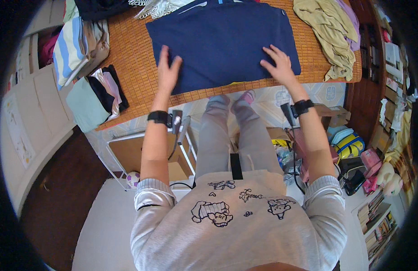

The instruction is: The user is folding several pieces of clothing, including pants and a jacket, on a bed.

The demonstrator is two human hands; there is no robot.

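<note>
A navy blue garment [218,45] lies spread flat on the woven bamboo mat [132,72], its near edge close to the mat's front edge. On the garment's left side rests my left hand [168,70], fingers stretched and thumb apart, holding nothing. My right hand [278,65] is over the garment's right side, its fingers spread and nothing in them. Whether either palm presses on the cloth or hovers just above it, I cannot tell. A small bit of yellow shows under the garment's near edge.
Left of the garment are a folded stack with a pale green cloth [87,104] and a blue-and-white striped cloth [69,52]. White lace [157,8] lies at the back. A rumpled yellow-beige garment [328,34] is at the right. Below stands a white-framed rack [191,153].
</note>
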